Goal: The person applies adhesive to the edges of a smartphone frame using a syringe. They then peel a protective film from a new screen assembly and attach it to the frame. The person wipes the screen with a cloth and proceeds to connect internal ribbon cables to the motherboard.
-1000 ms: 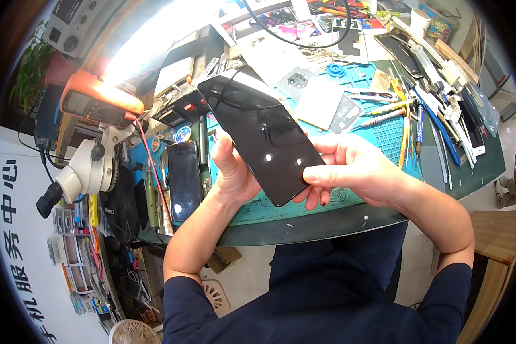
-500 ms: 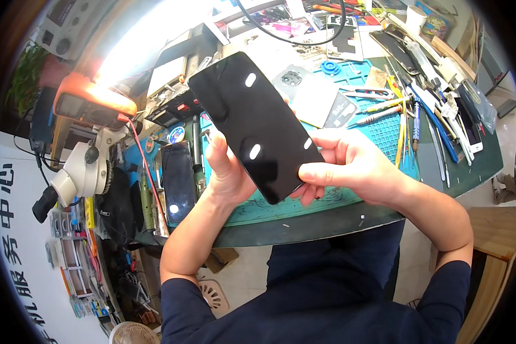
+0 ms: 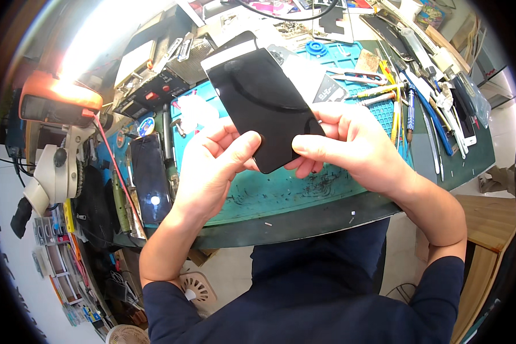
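A black smartphone is held tilted above the teal work mat, its dark glossy face toward me. A bright band crosses its far end; whether that is lamp glare I cannot tell. My left hand grips the near left corner, thumb on the glass. On the near right edge my right hand pinches the phone, thumb on the front and fingers behind. Another dark phone lies on the bench left of my left hand. Beyond the held phone, a pale flat panel is partly hidden.
At left stand an orange multimeter with a red lead and a white jointed arm. A black box-shaped device sits behind. Screwdrivers, tweezers and a blue-handled pen tool crowd the right side. A blue coil lies at the back.
The phone has tilted and its lamp spots are gone, a bright band now crossing its far end. My left thumb has moved from beside its edge onto the glass. The view has shifted.
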